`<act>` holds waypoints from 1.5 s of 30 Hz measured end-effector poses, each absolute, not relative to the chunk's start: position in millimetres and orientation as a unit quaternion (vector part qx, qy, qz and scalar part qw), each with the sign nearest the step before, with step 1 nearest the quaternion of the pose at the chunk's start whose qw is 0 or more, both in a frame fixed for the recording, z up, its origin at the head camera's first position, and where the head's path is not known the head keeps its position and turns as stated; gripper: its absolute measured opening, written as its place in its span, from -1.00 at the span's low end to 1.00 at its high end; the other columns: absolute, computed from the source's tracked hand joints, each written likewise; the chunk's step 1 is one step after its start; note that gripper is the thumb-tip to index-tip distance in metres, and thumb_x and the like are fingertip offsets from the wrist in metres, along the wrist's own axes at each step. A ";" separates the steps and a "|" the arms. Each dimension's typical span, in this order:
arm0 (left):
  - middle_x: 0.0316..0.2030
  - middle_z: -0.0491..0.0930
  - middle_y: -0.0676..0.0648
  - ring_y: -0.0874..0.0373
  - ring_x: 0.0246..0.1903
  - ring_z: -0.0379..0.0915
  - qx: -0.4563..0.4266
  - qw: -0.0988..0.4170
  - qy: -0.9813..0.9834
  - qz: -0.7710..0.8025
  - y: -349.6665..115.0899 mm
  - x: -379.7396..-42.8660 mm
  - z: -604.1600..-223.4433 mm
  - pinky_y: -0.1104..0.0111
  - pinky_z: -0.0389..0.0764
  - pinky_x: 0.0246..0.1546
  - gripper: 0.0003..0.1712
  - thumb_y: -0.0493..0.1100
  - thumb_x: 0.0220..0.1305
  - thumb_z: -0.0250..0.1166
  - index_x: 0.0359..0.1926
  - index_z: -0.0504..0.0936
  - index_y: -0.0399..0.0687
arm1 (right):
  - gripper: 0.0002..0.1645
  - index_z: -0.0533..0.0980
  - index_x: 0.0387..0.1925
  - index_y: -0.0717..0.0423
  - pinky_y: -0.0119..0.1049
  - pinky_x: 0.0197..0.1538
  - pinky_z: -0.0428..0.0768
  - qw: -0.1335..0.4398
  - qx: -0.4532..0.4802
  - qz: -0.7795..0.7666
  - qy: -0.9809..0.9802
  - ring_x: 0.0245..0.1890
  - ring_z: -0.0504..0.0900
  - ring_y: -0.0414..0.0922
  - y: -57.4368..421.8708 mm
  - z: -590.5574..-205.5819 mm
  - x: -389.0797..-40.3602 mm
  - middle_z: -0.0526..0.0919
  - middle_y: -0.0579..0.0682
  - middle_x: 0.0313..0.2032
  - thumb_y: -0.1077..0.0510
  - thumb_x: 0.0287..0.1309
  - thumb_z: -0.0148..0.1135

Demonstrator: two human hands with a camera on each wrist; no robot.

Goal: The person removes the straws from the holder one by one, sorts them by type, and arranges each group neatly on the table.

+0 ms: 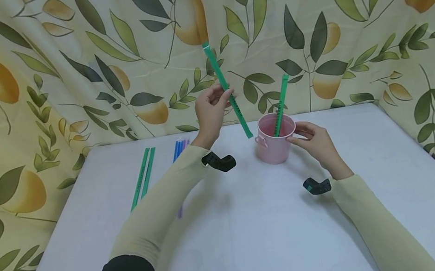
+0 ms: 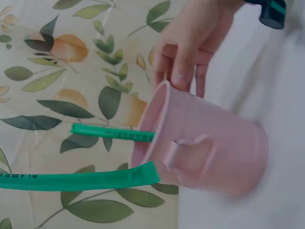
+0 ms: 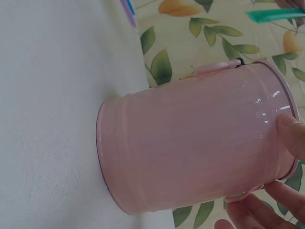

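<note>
My left hand (image 1: 211, 115) pinches a green wrapped straw (image 1: 227, 89) with printed lettering, holding it tilted above the table. Its lower end hangs just left of a pink bucket (image 1: 272, 150), apart from the rim in the left wrist view. Inside the bucket leans a second green wrapped straw (image 1: 281, 105), its top sticking out. On the bucket's right side, my right hand (image 1: 317, 144) grips the upper wall, thumb (image 3: 291, 136) on the near side and fingers by a handle. The bucket stands upright on the table.
Two more green wrapped straws (image 1: 141, 177) lie on the white table (image 1: 258, 241), left of my left forearm. Several blue and purple sticks (image 1: 179, 147) lie partly hidden under that forearm. A leaf-and-fruit patterned cloth (image 1: 104, 54) hangs behind the table.
</note>
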State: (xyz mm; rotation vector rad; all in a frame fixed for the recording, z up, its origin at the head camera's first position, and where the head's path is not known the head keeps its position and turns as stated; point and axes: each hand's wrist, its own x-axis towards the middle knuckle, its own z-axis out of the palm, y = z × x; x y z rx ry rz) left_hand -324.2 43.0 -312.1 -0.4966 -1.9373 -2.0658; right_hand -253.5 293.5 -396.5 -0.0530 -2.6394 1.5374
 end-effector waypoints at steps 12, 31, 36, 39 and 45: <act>-0.21 0.66 -0.27 0.07 -0.25 0.68 -0.153 0.027 -0.738 -0.657 21.7 -314.3 -348.6 0.38 0.66 -0.20 -0.74 -0.26 0.22 0.26 -0.09 0.61 -0.30 | -0.19 0.20 0.34 0.18 -0.03 0.26 0.36 0.040 -0.022 0.507 -0.861 0.34 0.28 0.13 293.8 -397.6 -254.5 0.30 0.21 0.33 -0.07 0.16 0.23; -0.15 0.68 -0.25 0.11 -0.27 0.67 -0.148 -0.090 -0.837 -0.519 -65.5 -281.1 -362.3 0.34 0.67 -0.21 -0.74 -0.23 0.25 0.25 -0.07 0.61 -0.27 | -0.19 0.23 0.32 0.18 -0.04 0.26 0.38 0.046 -0.020 0.501 -0.864 0.34 0.29 0.12 293.6 -400.7 -256.1 0.32 0.20 0.31 -0.11 0.15 0.22; -0.15 0.66 -0.25 0.18 -0.29 0.61 -0.133 -0.117 -0.861 -0.476 -96.8 -267.8 -361.6 0.33 0.66 -0.20 -0.69 -0.21 0.24 0.25 -0.03 0.60 -0.29 | -0.18 0.22 0.33 0.18 -0.02 0.27 0.37 0.043 -0.022 0.501 -0.864 0.34 0.28 0.12 292.9 -400.6 -256.2 0.32 0.21 0.31 -0.11 0.16 0.22; -0.13 0.63 -0.25 0.16 -0.25 0.57 -0.118 -0.123 -0.877 -0.450 -116.2 -262.0 -361.1 0.33 0.66 -0.20 -0.66 -0.20 0.26 0.24 0.00 0.58 -0.29 | -0.18 0.21 0.33 0.18 -0.01 0.26 0.37 0.043 -0.023 0.500 -0.865 0.34 0.28 0.13 292.9 -400.0 -255.6 0.32 0.21 0.31 -0.12 0.16 0.22; -0.04 0.56 -0.26 0.02 -0.12 0.56 -0.079 -0.131 -0.896 -0.416 -151.6 -257.9 -358.2 0.28 0.66 -0.14 -0.62 -0.19 0.31 0.18 0.08 0.52 -0.31 | -0.18 0.21 0.33 0.20 -0.05 0.26 0.37 0.044 -0.019 0.500 -0.865 0.33 0.29 0.13 293.2 -399.0 -255.6 0.32 0.21 0.31 -0.12 0.16 0.22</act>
